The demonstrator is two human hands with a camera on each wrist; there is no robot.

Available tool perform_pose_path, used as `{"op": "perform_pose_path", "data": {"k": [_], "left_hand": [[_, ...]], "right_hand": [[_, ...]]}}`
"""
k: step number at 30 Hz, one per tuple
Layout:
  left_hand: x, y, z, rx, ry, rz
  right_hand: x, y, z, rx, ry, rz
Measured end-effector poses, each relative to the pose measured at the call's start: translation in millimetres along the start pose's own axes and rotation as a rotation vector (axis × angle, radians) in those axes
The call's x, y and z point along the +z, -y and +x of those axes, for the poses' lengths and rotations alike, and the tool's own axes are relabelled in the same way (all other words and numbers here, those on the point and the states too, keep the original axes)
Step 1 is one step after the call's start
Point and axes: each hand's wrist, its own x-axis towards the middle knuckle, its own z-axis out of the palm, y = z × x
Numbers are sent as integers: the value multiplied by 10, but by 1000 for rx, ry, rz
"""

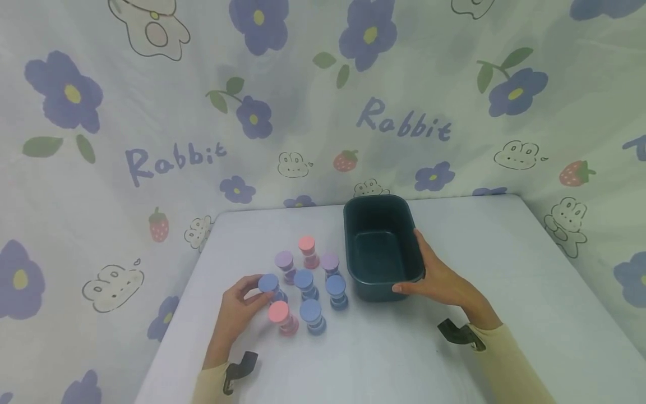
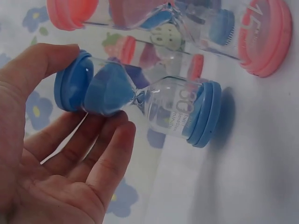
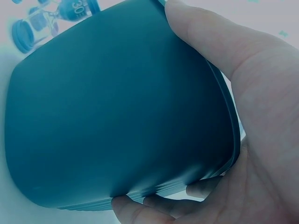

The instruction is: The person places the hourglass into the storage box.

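1 blue hourglass (image 2: 136, 97) in left hand (image 1: 239, 306)

Both arms reached forward from the lower edge of the head view, in pale sleeves (image 1: 512, 365) that ended near the wrists. The left hand (image 1: 241, 308) pinched, its thumb (image 2: 37, 63) set opposite bent fingers (image 2: 114, 154), with the palm (image 2: 56, 200) exposed to the wrist camera. The right arm slanted inward, and the right hand (image 1: 440, 279) gripped wide: its thumb pointed toward the person's left, well apart from the other fingers, which extended forward, their tips curving in.
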Motion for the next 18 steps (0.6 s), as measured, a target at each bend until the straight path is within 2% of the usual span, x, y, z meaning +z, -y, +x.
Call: {"op": "perform_pose_path", "data": {"k": [7,13,18], "left_hand": [[-26,-154,21,72,-30,-78],[-71,-300,63,87,-46,-84],[-104,-415,88,126,-42,-86]], "right_hand": [[4,5,-1,5,-2,-6],[5,-11,5,2,-6,-14],[0,-15,2,18,-4,-21]]}}
